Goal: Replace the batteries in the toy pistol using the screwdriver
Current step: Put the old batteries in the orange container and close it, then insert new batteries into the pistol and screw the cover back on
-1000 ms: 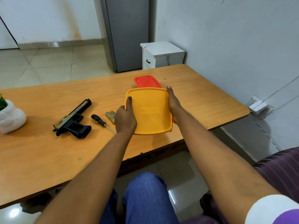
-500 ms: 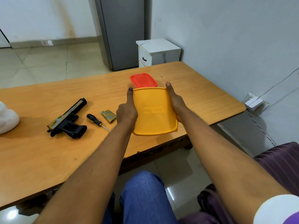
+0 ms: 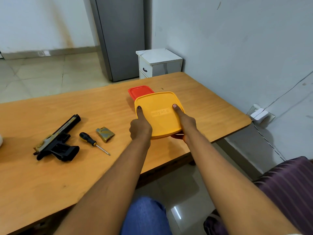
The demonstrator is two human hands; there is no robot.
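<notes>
A black and gold toy pistol (image 3: 56, 140) lies on the wooden table (image 3: 42, 184) at the left. To its right lies a black-and-yellow-handled screwdriver (image 3: 92, 143), and beyond that a small gold battery cover (image 3: 105, 134). Both hands hold a yellow lidded container (image 3: 159, 114) just above the table. My left hand (image 3: 140, 127) grips its left side with the thumb on the lid. My right hand (image 3: 185, 122) grips the right side, thumb on top too. The container's inside is hidden.
A red-lidded container (image 3: 139, 92) sits on the table just behind the yellow one. A white cabinet (image 3: 159, 64) and a grey fridge (image 3: 122, 36) stand beyond the table. A wall socket with cables (image 3: 259, 114) is at the right. My knee (image 3: 145, 216) is below the table edge.
The yellow container has tilted from showing its underside to lying flat with its lid up, and both thumbs now rest on the lid. The view has shifted slightly right.
</notes>
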